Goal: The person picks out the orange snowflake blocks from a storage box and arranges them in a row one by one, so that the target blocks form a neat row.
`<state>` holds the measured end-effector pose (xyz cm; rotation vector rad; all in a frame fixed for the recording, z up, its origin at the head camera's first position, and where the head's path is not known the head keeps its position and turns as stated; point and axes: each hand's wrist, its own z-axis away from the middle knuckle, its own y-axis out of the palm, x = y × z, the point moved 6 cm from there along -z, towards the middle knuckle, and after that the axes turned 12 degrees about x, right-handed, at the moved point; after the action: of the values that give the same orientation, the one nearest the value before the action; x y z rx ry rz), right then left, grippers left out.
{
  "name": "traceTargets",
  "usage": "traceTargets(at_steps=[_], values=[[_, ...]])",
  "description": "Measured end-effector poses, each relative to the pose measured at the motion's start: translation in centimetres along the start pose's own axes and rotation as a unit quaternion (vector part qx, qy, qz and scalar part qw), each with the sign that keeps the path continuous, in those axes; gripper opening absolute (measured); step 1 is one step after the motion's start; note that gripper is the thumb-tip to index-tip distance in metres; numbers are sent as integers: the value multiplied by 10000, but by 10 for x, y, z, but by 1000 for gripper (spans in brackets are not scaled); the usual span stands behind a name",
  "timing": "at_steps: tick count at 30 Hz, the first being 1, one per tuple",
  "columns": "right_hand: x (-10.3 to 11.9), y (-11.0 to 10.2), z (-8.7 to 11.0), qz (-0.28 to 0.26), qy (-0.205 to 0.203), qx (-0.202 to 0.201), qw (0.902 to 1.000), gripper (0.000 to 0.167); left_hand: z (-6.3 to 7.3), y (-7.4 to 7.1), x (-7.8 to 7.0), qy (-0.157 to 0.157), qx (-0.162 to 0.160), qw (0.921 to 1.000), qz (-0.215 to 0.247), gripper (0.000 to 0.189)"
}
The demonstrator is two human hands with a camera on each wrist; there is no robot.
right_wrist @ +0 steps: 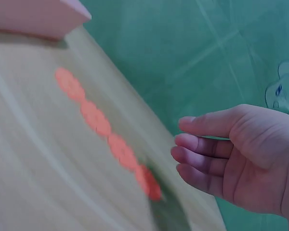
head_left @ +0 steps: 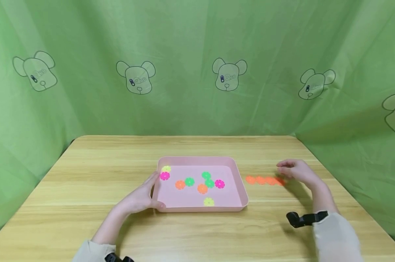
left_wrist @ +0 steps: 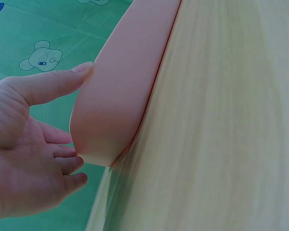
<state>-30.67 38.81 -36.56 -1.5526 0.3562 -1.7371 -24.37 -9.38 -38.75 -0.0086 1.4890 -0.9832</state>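
A shallow pink tray point(head_left: 200, 209) lies on the table with green, yellow, orange and magenta notched discs scattered inside. My left hand point(head_left: 137, 198) holds the tray's left end, thumb at the front corner and fingers along the side wall. In the left wrist view the thumb point(left_wrist: 62, 83) meets the rim. To the right of the tray lies a row of several orange notched discs point(head_left: 260, 180), end to end. Above the row's right end is my right hand point(head_left: 297, 171), its fingers loosely bent with nothing visible between them and the thumb point(right_wrist: 209, 126).
The wooden table point(head_left: 197, 236) carries the tray near its middle. A green curtain point(head_left: 184, 112) with bear-head drawings hangs behind and along both sides. In the tray, a magenta disc point(head_left: 165, 176) and a yellow disc point(head_left: 166, 169) are by the left wall.
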Motion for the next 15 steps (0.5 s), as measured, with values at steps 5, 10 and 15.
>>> traceTargets(at_steps=[5,10,15], values=[[22,3,-10,-120,-120,88,9998,50,0,0,1,-35,-8,10000,33,105],[46,10,-22,-471,-389,136,9980,49,0,-1,1,-51,-8,10000,83,106],[72,20,-36,-639,-620,269,9957,47,-1,-1,2,-33,-4,9999,141,106]])
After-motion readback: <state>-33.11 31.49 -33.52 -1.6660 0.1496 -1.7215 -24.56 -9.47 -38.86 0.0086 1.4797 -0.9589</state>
